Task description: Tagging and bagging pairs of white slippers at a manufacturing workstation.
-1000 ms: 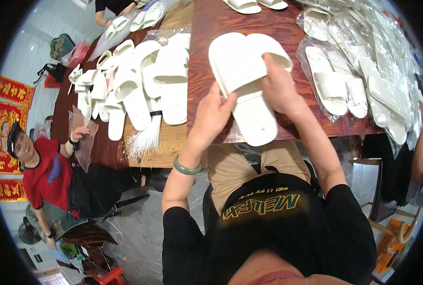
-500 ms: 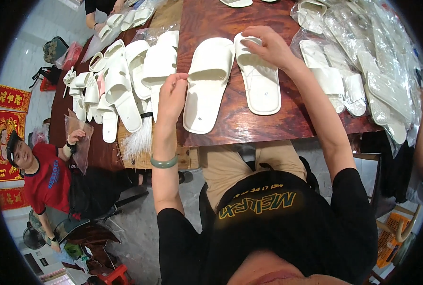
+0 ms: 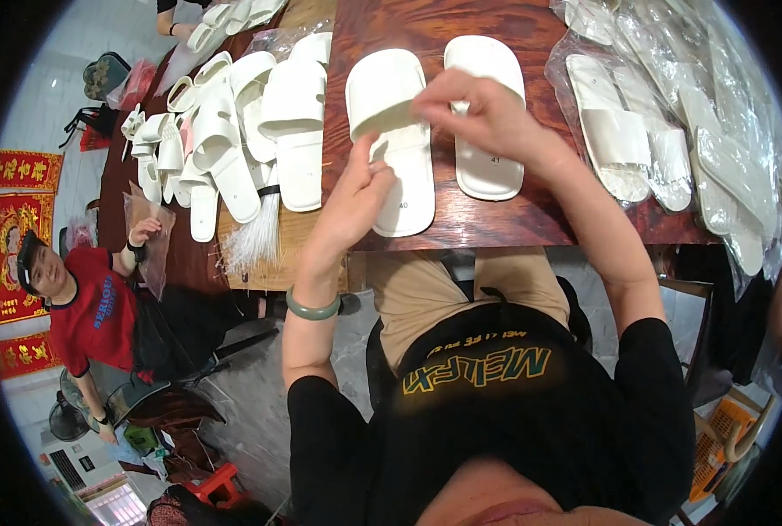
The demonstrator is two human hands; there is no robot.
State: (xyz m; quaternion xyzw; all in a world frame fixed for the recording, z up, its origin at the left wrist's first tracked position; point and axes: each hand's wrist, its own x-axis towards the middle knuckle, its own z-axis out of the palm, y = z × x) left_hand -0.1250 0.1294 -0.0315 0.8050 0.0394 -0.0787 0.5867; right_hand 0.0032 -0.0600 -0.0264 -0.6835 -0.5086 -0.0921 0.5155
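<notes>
Two white slide slippers lie side by side on the reddish-brown wooden table point(image 3: 549, 223), toes pointing away from me. The left slipper point(image 3: 414, 197) has my left hand point(image 3: 356, 193) over its near-left side, fingers bent near the strap edge. My right hand point(image 3: 492, 118), a little blurred, hovers between the two slippers with thumb and fingertips pinched together beside the left strap. Anything thin in either hand's fingers is too fine to make out. The right slipper point(image 3: 487, 180) is partly covered by my right hand and wrist.
Loose white slippers point(image 3: 220, 145) are heaped at left, beside a bundle of thin white strands point(image 3: 257, 241). Bagged slippers point(image 3: 614, 145) in clear plastic cover the right side. A seated person in a red shirt point(image 3: 101, 302) holds a clear bag point(image 3: 156, 250) at far left.
My right hand has left the right slipper's strap and moved left towards the left slipper. My left hand has shifted right onto that slipper's side. The slippers now stand further apart.
</notes>
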